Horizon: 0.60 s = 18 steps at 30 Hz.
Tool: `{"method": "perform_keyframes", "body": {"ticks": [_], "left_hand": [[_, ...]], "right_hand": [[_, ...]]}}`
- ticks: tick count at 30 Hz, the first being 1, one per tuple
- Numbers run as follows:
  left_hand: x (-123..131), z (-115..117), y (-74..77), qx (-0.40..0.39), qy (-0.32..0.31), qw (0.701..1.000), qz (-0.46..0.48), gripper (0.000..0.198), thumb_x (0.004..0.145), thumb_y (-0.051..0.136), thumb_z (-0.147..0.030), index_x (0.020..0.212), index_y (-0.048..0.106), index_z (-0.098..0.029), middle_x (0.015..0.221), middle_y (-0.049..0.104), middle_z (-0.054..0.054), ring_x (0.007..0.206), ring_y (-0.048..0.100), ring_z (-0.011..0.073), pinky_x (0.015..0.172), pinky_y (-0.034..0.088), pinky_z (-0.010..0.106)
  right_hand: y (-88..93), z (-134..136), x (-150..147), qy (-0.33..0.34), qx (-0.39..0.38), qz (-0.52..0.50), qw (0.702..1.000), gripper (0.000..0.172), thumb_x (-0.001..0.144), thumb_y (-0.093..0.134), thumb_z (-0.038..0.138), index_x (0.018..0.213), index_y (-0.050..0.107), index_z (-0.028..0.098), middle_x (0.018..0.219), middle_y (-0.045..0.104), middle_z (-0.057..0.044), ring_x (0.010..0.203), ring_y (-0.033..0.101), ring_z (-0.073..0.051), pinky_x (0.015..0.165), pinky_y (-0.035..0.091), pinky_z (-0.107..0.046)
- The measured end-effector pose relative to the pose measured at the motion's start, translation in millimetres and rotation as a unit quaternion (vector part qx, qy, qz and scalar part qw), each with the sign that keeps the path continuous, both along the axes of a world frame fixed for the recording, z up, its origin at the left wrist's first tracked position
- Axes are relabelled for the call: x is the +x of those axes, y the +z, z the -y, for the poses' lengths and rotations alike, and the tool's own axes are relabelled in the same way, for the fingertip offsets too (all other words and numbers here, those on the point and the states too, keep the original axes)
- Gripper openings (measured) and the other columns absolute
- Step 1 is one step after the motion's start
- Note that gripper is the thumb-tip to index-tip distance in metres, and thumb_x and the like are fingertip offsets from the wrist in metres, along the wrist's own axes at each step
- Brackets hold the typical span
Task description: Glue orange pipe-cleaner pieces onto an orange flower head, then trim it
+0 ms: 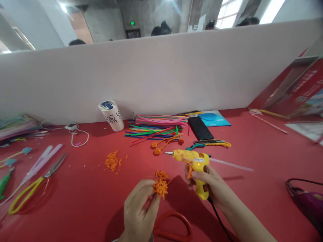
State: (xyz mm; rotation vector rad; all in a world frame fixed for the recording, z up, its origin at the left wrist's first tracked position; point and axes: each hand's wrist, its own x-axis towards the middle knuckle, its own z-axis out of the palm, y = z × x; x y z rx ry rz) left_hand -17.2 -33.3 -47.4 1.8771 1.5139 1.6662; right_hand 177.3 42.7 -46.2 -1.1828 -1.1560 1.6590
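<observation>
Pinched between the thumb and fingers of my left hand (141,205) is a small orange chenille flower (160,188) with many short petals. Just behind it lies a little pile of orange pieces (162,174). My right hand (210,183) is wrapped round the handle of a yellow hot glue gun (185,155), fingers by its orange trigger. The nozzle points left, above and apart from the flower; a clear glue stick (230,164) sticks out of its back. Red-handled scissors (173,226) lie partly under my left hand. Another heap of orange bits (111,161) is farther left.
Bundled pipe cleaners (158,122), orange-tipped stems (168,144), a phone (200,128) and a white tumbler (112,116) stand or lie near the white partition (156,74). At left are yellow-handled scissors (37,185) and a lilac hair-iron-like tool (42,163). A purple case (306,203) lies right.
</observation>
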Motion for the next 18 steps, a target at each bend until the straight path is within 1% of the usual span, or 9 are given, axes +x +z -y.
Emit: {"method": "perform_keyframes", "body": {"ticks": [2, 5, 8, 11, 14, 18], "left_hand": [[-2.0, -0.2, -0.9, 0.052, -0.008, 0.998, -0.016, 0.030, 0.070, 0.057, 0.003, 0.086, 0.063, -0.021, 0.080, 0.069, 0.004, 0.072, 0.065, 0.0155, 0.066, 0.054, 0.023], [-3.3, -0.6, -0.6, 0.059, -0.034, 0.998, -0.019, 0.030, 0.071, 0.056, 0.004, 0.089, 0.062, -0.019, 0.083, 0.069, 0.007, 0.075, 0.065, 0.0173, 0.066, 0.056, 0.026], [-4.4, -0.1, 0.7, 0.047, -0.049, 0.997, -0.022, 0.029, 0.071, 0.055, 0.004, 0.087, 0.062, -0.018, 0.084, 0.069, 0.008, 0.076, 0.065, 0.0172, 0.067, 0.055, 0.025], [-5.8, 0.5, 2.5, 0.039, -0.052, 0.997, -0.041, 0.027, 0.072, 0.054, 0.003, 0.088, 0.063, -0.017, 0.085, 0.069, 0.008, 0.078, 0.066, 0.0166, 0.070, 0.055, 0.024], [-6.2, -0.1, 3.8, 0.040, -0.054, 0.997, -0.046, 0.027, 0.071, 0.055, 0.003, 0.087, 0.064, -0.017, 0.083, 0.068, 0.008, 0.076, 0.065, 0.0160, 0.069, 0.054, 0.023], [-6.0, -0.5, 3.1, 0.041, -0.065, 0.997, -0.027, 0.027, 0.070, 0.054, 0.003, 0.086, 0.063, -0.017, 0.083, 0.067, 0.008, 0.075, 0.065, 0.0162, 0.068, 0.054, 0.023]], "right_hand": [[1.4, 4.0, -1.5, 0.012, -0.020, -0.034, 0.999, 0.023, 0.063, 0.063, 0.038, 0.064, 0.054, 0.016, 0.053, 0.056, 0.000, 0.042, 0.051, -0.012, 0.041, 0.038, -0.024], [3.6, 7.0, -2.1, 0.003, -0.028, -0.055, 0.998, 0.024, 0.064, 0.064, 0.036, 0.058, 0.053, 0.016, 0.048, 0.052, 0.002, 0.039, 0.046, -0.009, 0.040, 0.033, -0.021], [5.5, 9.0, -0.8, -0.012, -0.031, -0.062, 0.998, 0.022, 0.062, 0.067, 0.034, 0.065, 0.058, 0.014, 0.045, 0.052, 0.002, 0.041, 0.044, -0.008, 0.043, 0.030, -0.020], [6.9, 12.3, -0.4, -0.031, -0.040, -0.057, 0.997, 0.025, 0.060, 0.069, 0.032, 0.072, 0.061, 0.013, 0.045, 0.053, 0.002, 0.042, 0.043, -0.008, 0.043, 0.030, -0.020], [8.9, 16.5, -2.7, -0.046, -0.037, -0.047, 0.997, 0.022, 0.060, 0.071, 0.032, 0.067, 0.062, 0.013, 0.050, 0.057, 0.000, 0.045, 0.048, -0.010, 0.045, 0.033, -0.021], [9.3, 22.5, -6.6, -0.059, -0.037, -0.079, 0.994, 0.021, 0.061, 0.073, 0.034, 0.067, 0.064, 0.016, 0.060, 0.063, -0.003, 0.054, 0.056, -0.015, 0.051, 0.042, -0.025]]}}
